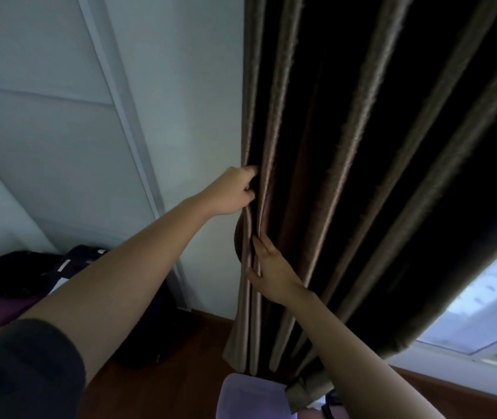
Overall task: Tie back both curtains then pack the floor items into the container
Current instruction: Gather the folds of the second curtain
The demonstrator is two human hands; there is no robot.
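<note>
Gripping the leftmost fold of the dark brown pleated fabric curtain (347, 176), we are curling our left hand (235, 190) into the cloth, just beside the pale wall (186, 86). Lower and nearer, our right hand (269, 269) is pinching the next folds between thumb and fingers. It is hanging to the reddish wooden floor (198, 358).

One head-worn wide-angle view, facing forward and down. It sits close to the curtain (347, 176), within arm's reach, and the curtain fills the right half. Both arms come in from the bottom, and the left hand (232, 192) and right hand (271, 267) are near centre. Wall (180, 86) on the left, floor (186, 373) low, window (483, 297) lower right. The wall lines and curtain folds lean, fanning outward toward the top.
</note>
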